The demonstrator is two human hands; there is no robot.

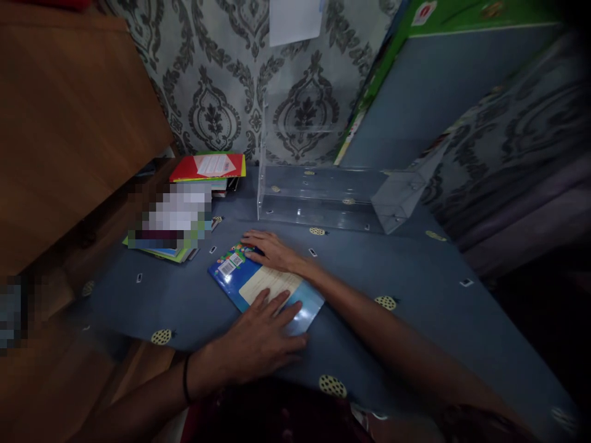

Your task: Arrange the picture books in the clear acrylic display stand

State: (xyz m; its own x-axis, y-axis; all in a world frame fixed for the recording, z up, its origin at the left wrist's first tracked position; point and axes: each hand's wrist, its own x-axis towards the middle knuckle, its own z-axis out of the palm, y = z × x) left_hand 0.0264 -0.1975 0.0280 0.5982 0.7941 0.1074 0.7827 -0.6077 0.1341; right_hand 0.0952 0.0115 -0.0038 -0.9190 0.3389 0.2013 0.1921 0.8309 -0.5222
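A thin blue booklet (231,286) lies flat on the desk in front of me, its cover showing a pale label panel, barcode stickers and a colourful patterned corner. My left hand (258,335), with a dark band on its wrist, has its fingers spread over the booklet's near side. Across the booklet's far side rests my right hand (272,251), with fingers stretched out toward the patterned corner. Neither hand is closed around the booklet.
The desk (194,307) has a blue-grey pineapple-print cover. At the back stands a transparent plastic rack (318,212), with a large green-edged board (429,92) leaning behind it. To the left are a red-topped pile of books (184,167), a partly blurred stack (180,215) and a wooden cabinet (74,117).
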